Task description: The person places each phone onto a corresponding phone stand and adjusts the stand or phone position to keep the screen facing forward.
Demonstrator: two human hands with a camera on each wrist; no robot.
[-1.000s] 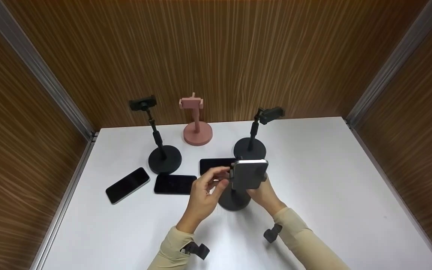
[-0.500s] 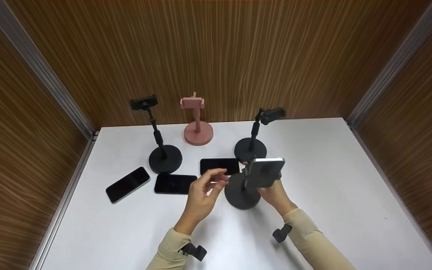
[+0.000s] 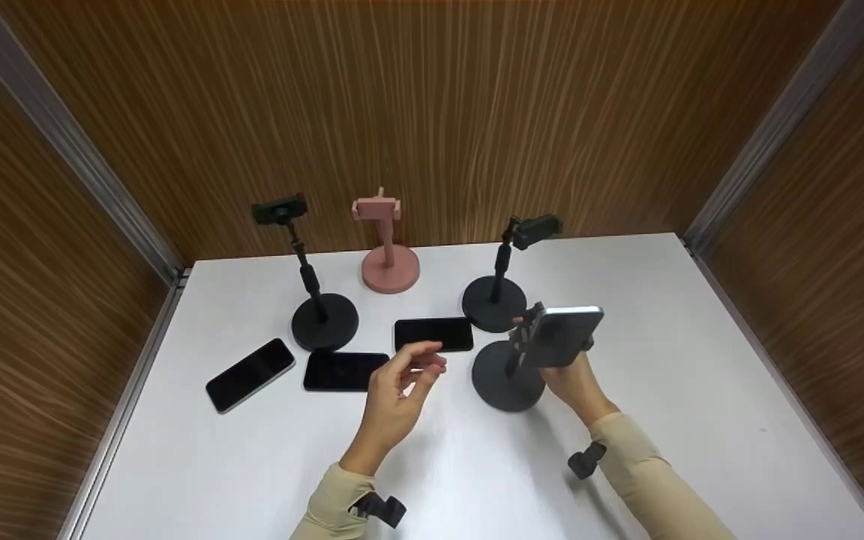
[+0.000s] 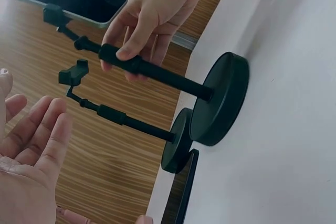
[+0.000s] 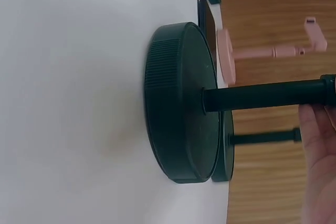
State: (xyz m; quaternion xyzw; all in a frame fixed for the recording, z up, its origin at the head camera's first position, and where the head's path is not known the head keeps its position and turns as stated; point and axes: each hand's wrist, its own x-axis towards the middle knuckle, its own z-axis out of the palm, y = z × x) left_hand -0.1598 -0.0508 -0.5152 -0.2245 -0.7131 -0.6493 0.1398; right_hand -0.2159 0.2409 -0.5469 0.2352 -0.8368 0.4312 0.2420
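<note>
My right hand (image 3: 573, 384) grips the pole of a black phone stand (image 3: 503, 381); the left wrist view shows its thumb and fingers around the collar (image 4: 119, 59). A phone (image 3: 565, 337) sits in the clamp at the top of this stand, its silver edge facing up in the head view. The stand's round base (image 5: 178, 103) is at the white tabletop. To the left of it, my left hand (image 3: 389, 405) hovers with fingers loosely bent and nothing between them. A dark phone (image 3: 433, 334) lies just beyond its fingertips.
Farther back stand a black stand (image 3: 325, 322) at left, a pink stand (image 3: 391, 268) in the middle and another black stand (image 3: 493, 302) at right, all without phones. Two more phones lie at left, one slanted (image 3: 250, 375), one straight (image 3: 343, 371). Wood-grain panels (image 3: 432, 112) enclose the table.
My right hand has moved the stand with its phone to the right. My left hand has come away from the clamp and now stands apart, uncovering the dark phone in the middle.
</note>
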